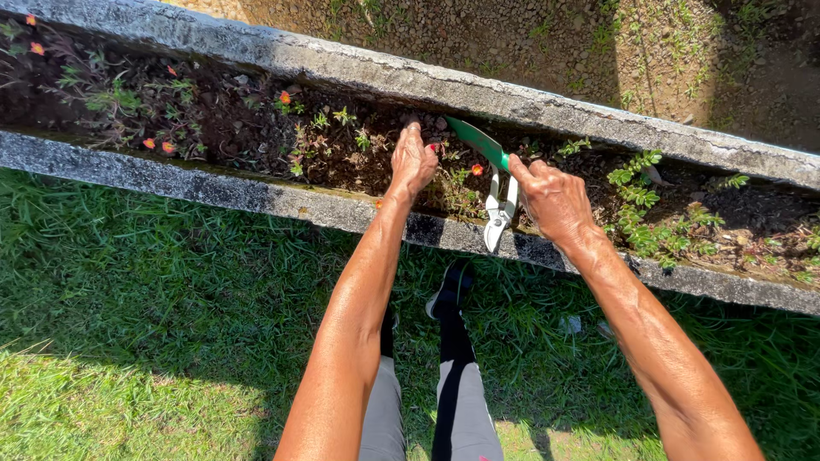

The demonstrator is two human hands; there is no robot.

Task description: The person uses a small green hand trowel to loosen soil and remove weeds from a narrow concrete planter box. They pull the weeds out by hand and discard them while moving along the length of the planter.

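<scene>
Head view, looking down over a long concrete planter trough (pixel 282 203) that runs from 10 o'clock to 3 o'clock across the frame.

Left hand (pixel 412 162): reaches over the near wall into the soil (pixel 231 119), fingers bent downward and bunched among small plants just above frame centre. Whether it pinches a stem, I cannot tell; the fingertips are hidden in the foliage.

Right hand (pixel 553 198): closed around the pruning shears (pixel 495 183), just at 3 o'clock of the left hand. The green handle sticks out toward 11 o'clock from the fist; the pale metal blades point down toward 6 o'clock, ending over the trough's near wall. The shears lie between the two hands, near the left but apart from it.

Around: small orange-red flowers (pixel 477 170) sit by the shears, with more at 9 o'clock along the bed. A leafy green plant (pixel 636 201) grows at 3 o'clock of the right hand. Grass (pixel 171 290) covers the lower frame; the person's legs and dark shoe (pixel 451 288) stand at 6 o'clock. Gravel (pixel 478 38) lies beyond the far wall at 12 o'clock.
</scene>
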